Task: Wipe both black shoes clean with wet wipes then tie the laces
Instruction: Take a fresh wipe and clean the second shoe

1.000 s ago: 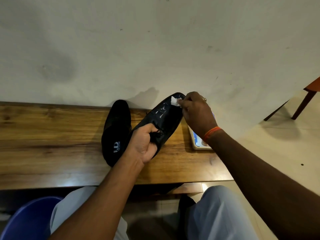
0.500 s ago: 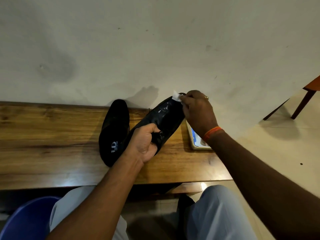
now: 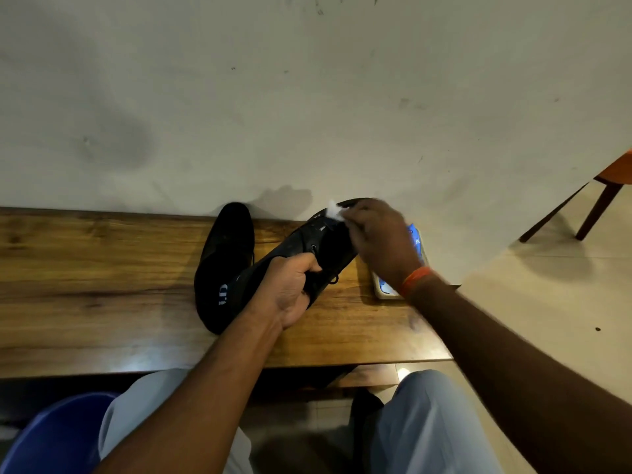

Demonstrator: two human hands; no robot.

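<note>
Shoe I am cleaning: the black shoe (image 3: 307, 254) is up off the bench (image 3: 102, 285), tipped, with its toe pointing away from me toward the wall (image 3: 307, 97).
Left hand: my left hand (image 3: 290, 292) grips the back part of the shoe, fingers curled round its edge, and holds it steady.
Right hand: my right hand (image 3: 379, 241) pinches a small white wipe (image 3: 334, 211) and presses it on the toe end.
What changed: a moment ago the wipe sat a bit lower on the toe; now it is right at the tip, and my right hand looks blurry, so I think I am rubbing fast.
What that means: I think the toe is nearly done, but the sides and heel of this shoe may need wiping too.
Other shoe: the second black shoe (image 3: 222, 265) lies on the bench just beside the one I hold, touching it, in the same spot as before.
Wipe pack: a blue and white pack (image 3: 415, 241) lies on the bench, partly hidden by my right wrist.
Laces: a bit of lace (image 3: 333, 278) hangs loose near my left thumb, so tying is not yet done.
</note>
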